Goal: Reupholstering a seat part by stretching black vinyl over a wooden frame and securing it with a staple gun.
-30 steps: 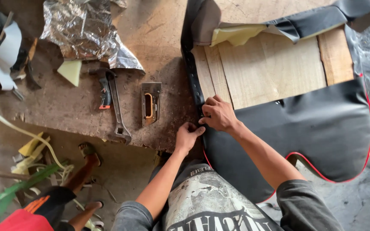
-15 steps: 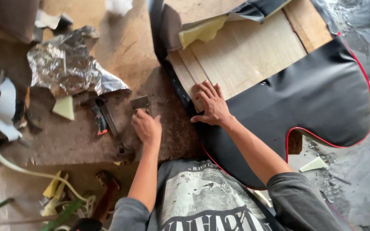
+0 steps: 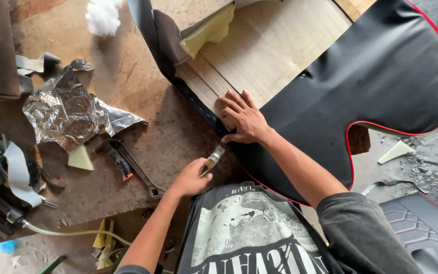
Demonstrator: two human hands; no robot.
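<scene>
Left hand (image 3: 191, 178) clamped around a small metal tool (image 3: 213, 160), tip just beside the black cover (image 3: 381, 76) edge. Right hand (image 3: 244, 119) pressed flat, fingers spread, on wooden board (image 3: 275, 50) at the cover's seam. Foil (image 3: 69, 111) and pliers (image 3: 128, 165) left of the cover.

Dark grey T-shirt (image 3: 249, 233) (pale printed graphic), short sleeves.

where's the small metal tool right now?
Head view, lower centre: the small metal tool is in the left hand, just below the right hand at the black cover's edge.
</scene>
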